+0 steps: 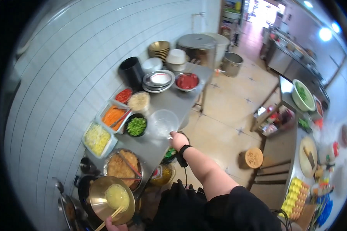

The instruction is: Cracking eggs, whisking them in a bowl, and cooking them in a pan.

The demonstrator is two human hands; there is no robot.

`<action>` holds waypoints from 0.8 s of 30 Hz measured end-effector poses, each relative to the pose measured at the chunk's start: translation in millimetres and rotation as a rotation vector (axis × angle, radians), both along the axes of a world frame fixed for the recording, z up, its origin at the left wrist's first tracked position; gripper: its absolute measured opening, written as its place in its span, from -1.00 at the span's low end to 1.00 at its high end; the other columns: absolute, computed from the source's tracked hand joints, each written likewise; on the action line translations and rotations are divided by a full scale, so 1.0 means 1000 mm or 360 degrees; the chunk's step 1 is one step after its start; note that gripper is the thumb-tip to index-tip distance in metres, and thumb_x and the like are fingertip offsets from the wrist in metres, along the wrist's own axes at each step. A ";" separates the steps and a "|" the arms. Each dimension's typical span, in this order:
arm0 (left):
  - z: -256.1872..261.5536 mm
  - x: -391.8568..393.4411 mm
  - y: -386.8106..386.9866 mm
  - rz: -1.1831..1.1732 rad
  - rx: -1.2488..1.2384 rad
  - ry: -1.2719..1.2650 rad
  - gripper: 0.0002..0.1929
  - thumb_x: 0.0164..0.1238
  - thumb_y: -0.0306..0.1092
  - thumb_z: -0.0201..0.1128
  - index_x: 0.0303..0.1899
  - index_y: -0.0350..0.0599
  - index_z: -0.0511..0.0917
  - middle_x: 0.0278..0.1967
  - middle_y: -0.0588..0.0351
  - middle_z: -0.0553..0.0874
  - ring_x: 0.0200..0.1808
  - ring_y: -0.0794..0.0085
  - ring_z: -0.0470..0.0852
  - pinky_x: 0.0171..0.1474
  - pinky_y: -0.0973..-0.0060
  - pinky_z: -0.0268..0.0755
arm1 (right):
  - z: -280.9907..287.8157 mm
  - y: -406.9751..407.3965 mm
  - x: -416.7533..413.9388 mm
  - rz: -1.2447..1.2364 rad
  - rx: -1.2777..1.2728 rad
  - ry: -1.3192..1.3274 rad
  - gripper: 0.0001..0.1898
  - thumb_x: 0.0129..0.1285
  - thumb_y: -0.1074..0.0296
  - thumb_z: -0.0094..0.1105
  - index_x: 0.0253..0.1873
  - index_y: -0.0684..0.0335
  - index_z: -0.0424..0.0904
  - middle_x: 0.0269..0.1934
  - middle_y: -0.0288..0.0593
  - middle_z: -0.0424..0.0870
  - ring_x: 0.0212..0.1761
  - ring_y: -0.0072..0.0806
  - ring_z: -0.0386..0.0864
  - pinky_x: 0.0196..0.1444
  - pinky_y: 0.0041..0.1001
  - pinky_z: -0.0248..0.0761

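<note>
At the bottom edge, my left hand (pixel 115 225) holds a gold metal bowl (pixel 97 196) and a pair of chopsticks (pixel 111 218) by its rim; the hand is partly cut off. Beaten egg (pixel 117 196), yellow and frothy, lies in the bowl, with the chopstick tips in it. My right hand (pixel 179 140) reaches out to a clear plastic tub (pixel 163 122) on the steel table (pixel 153 153) and grips its near rim. Beside this tub stands a black bowl of chopped greens (pixel 136 126). A metal tray of flat fried food (pixel 123 166) with red-handled tongs lies nearer me.
Along the tiled wall stand containers of shredded yellow-green vegetable (pixel 97 138), shredded orange vegetable (pixel 114 115) and red topping (pixel 123 95). Further off are stacked plates (pixel 159 80) and a bowl of red food (pixel 187 81). A round stool (pixel 253 158) and egg trays (pixel 295 197) are at right.
</note>
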State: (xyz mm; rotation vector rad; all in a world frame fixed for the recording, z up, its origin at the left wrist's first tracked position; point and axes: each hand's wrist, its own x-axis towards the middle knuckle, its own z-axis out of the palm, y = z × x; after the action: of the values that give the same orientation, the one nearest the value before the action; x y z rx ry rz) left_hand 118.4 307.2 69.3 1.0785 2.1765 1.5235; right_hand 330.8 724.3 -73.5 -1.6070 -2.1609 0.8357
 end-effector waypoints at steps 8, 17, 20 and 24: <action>-0.011 0.008 0.094 -0.0360 0.0259 -0.1849 -0.48 0.19 -0.19 0.07 0.19 -0.14 0.32 0.12 0.01 0.47 0.14 0.22 0.44 0.20 0.22 0.27 | 0.030 -0.114 0.182 -0.0438 0.0150 0.0297 -0.75 0.15 0.24 0.15 -0.09 0.16 0.55 -0.33 -0.07 0.67 -0.28 -0.17 0.62 -0.19 -0.31 0.49; -0.017 0.089 0.177 -0.0985 -0.0260 -0.1945 -0.48 0.20 -0.20 0.05 0.19 -0.18 0.30 0.11 0.00 0.49 0.12 0.20 0.46 0.18 0.21 0.31 | 0.070 -0.317 0.382 -0.1808 0.0491 0.0069 -0.80 0.12 0.28 0.17 -0.18 0.21 0.56 -0.36 -0.03 0.64 -0.29 -0.19 0.61 -0.21 -0.32 0.47; -0.022 0.128 0.198 -0.1190 -0.0361 -0.1956 -0.49 0.20 -0.20 0.04 0.18 -0.19 0.31 0.10 -0.01 0.50 0.11 0.18 0.48 0.17 0.20 0.33 | 0.076 -0.378 0.427 -0.2245 0.0566 0.0019 -0.82 0.13 0.31 0.15 -0.18 0.22 0.55 -0.37 -0.04 0.64 -0.31 -0.19 0.61 -0.23 -0.32 0.47; -0.024 0.186 0.227 -0.1442 -0.0559 -0.1962 -0.50 0.21 -0.19 0.01 0.17 -0.21 0.31 0.06 -0.04 0.52 0.09 0.15 0.49 0.15 0.19 0.35 | 0.064 -0.432 0.472 -0.2522 0.0697 0.0043 -0.83 0.14 0.33 0.15 -0.19 0.23 0.54 -0.38 -0.03 0.63 -0.32 -0.18 0.61 -0.24 -0.32 0.47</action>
State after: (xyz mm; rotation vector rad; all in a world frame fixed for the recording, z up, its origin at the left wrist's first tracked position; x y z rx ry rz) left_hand 304.9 534.6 45.0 0.5531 0.8348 0.8714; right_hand 803.0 292.6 -9.9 -2.1968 -0.4305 -0.1363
